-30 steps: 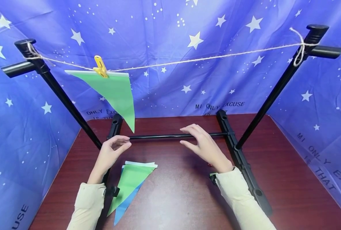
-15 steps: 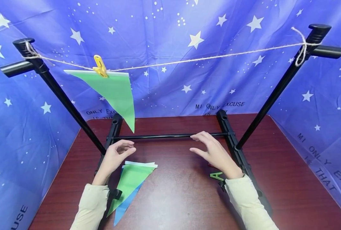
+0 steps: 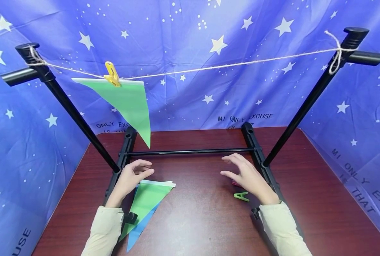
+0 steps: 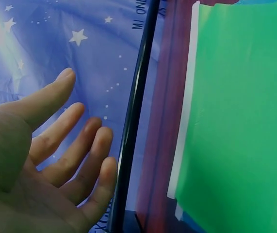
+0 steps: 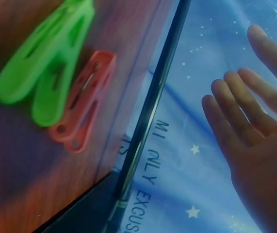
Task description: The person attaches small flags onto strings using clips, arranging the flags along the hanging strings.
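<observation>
A green triangular pennant (image 3: 129, 103) hangs from the string (image 3: 209, 67), held near the left end by a yellow clothespin (image 3: 112, 74). My left hand (image 3: 130, 179) hovers with loosely bent fingers, holding nothing, just above and left of a small pile on the table: a green pennant (image 3: 149, 199) over a blue pennant (image 3: 142, 231), white strips along their top edges. My right hand (image 3: 249, 176), also holding nothing, is over the table's right side. Near it lie a green clothespin (image 3: 241, 196) and a red clothespin (image 5: 85, 102), the latter mostly hidden by that hand in the head view.
Two black posts, the left post (image 3: 78, 117) and the right post (image 3: 302, 106), carry the tied string. A thin black crossbar (image 3: 183, 152) joins their feet across the dark red table (image 3: 196, 213). A blue star-printed cloth (image 3: 190, 32) stands behind and on both sides.
Both hands have come down toward the front of the table, the left drifting slightly right and the right moving further right. The green clothespin has come into view from behind the right wrist.
</observation>
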A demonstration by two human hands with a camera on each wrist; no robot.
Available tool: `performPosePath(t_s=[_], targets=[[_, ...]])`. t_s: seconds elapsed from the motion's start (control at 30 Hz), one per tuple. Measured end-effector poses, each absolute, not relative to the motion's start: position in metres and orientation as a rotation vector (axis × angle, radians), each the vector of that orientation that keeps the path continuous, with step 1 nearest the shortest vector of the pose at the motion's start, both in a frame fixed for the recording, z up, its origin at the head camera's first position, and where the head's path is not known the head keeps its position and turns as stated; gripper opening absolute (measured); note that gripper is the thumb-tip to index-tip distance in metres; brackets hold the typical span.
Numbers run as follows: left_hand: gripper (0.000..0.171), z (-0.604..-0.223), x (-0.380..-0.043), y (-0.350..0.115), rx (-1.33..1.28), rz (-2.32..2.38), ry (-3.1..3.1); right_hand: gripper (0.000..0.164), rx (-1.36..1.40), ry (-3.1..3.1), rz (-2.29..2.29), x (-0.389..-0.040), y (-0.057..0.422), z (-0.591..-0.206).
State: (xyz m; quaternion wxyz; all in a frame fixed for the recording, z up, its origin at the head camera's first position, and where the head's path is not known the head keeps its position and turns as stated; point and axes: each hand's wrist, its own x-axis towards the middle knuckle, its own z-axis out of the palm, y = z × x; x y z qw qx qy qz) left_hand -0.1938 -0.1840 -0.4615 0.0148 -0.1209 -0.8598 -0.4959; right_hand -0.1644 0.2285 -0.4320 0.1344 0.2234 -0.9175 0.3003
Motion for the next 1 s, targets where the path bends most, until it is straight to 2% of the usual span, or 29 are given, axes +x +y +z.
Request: performPosePath(t_s=[0.33,1.0], targets=[[0.034,-0.475,-0.194,-0.185,-0.383,-1.492,-2.711,0.041,0.587,-2.743,0.871,-0.157,0.243,-0.442],[0.035,-0.484,-0.194,-0.19,-0.232,-1.381,-2.91,0.04,0.488,-2.829,0.912,-0.145,0.273,-0.463]])
